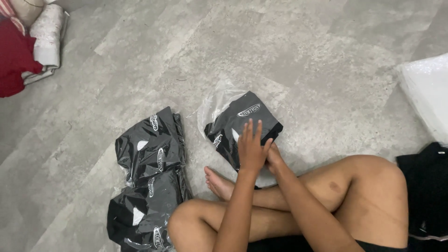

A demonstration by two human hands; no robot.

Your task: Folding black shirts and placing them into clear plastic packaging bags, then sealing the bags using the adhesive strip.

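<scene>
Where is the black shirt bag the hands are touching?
In the head view, the bagged black garment lies on the grey floor at centre, under both hands, right of two similar bagged garments.

single head view, looking steeply down at floor (289, 51), close over crossed legs (326, 196).

Black garment in clear bag (242, 122) on grey floor (289, 51): left hand (252, 148) flat on it, right hand (274, 157) at its near edge. Two bagged garments (148, 173) lie left.
</scene>
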